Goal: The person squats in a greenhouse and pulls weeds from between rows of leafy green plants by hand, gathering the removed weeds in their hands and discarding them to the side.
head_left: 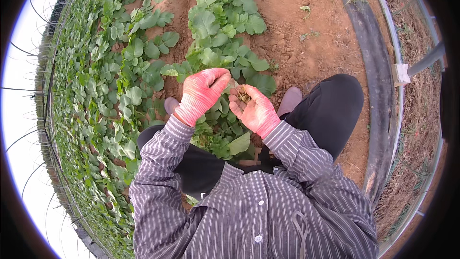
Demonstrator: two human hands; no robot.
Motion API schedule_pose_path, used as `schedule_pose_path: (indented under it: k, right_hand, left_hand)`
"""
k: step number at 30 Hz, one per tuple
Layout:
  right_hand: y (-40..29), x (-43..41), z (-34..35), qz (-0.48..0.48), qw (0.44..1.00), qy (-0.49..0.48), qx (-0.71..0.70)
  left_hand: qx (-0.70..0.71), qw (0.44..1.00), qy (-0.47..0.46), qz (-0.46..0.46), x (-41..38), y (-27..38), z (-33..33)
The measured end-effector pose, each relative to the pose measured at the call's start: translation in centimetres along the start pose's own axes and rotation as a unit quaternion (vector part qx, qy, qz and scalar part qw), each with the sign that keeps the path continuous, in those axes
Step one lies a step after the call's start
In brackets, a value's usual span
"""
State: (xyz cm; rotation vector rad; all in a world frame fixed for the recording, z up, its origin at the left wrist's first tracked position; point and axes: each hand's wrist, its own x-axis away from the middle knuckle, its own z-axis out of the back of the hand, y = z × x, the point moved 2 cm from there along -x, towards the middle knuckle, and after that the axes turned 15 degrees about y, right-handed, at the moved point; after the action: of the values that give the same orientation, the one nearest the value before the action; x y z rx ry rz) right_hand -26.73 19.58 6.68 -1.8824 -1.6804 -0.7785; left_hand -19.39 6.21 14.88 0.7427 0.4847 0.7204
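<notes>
Both hands wear pink and white gloves with the fingertips bare or soiled. My left hand point(205, 93) is raised over the row of leafy plants, its fingers bent and pinched together; whether something thin is between the fingertips cannot be told. Just to its right, my right hand point(255, 109) is turned palm up with curled fingers around a small tangle of thin, yellowish-brown strands point(243, 95), perhaps string or dry stems. A pale leaf shows between the two hands. Beneath them grow green, broad-leaved plants point(219, 133).
More leafy rows point(136, 54) spread to the left over reddish-brown soil point(305, 36). At the right run a black plastic hose or film strip point(370, 43) and a metal rail with a white block point(401, 74). My shoes point(290, 100) stand on both sides of the near row.
</notes>
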Motion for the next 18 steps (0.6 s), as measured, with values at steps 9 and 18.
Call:
schedule_pose_path:
  k: [9, 18]
  right_hand:
    - [-2.3, -0.4, 1.6, 0.036, 0.999, 0.021, -0.022]
    - [-2.9, -1.8, 1.8, 0.030, 0.999, 0.018, -0.002]
  left_hand:
    - [-0.561, 0.709, -0.294, -0.310, -12.5, -8.2, -14.2]
    - [-0.659, 0.667, -0.281, -0.202, -18.1, -14.2, -8.3]
